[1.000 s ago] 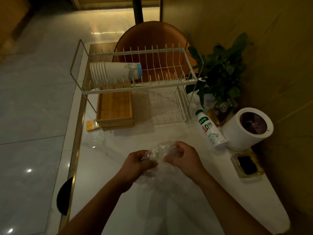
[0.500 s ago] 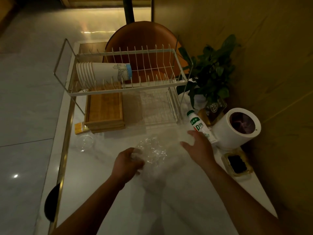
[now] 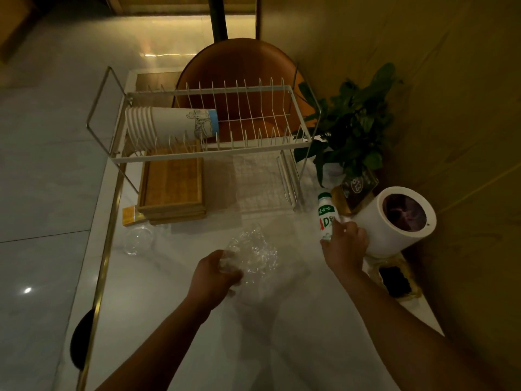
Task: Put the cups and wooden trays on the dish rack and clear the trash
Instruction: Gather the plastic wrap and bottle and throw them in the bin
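Left hand (image 3: 214,273) grips a crumpled clear plastic wrapper (image 3: 252,253) over the white marble table (image 3: 174,292), while the right hand (image 3: 345,244) wraps around the small white drink bottle with a green cap (image 3: 326,214), just beside the white cylindrical trash bin (image 3: 394,224). Stacked white paper cups (image 3: 169,128) lie on the white wire dish rack's (image 3: 214,153) upper tier, wooden trays (image 3: 172,190) below
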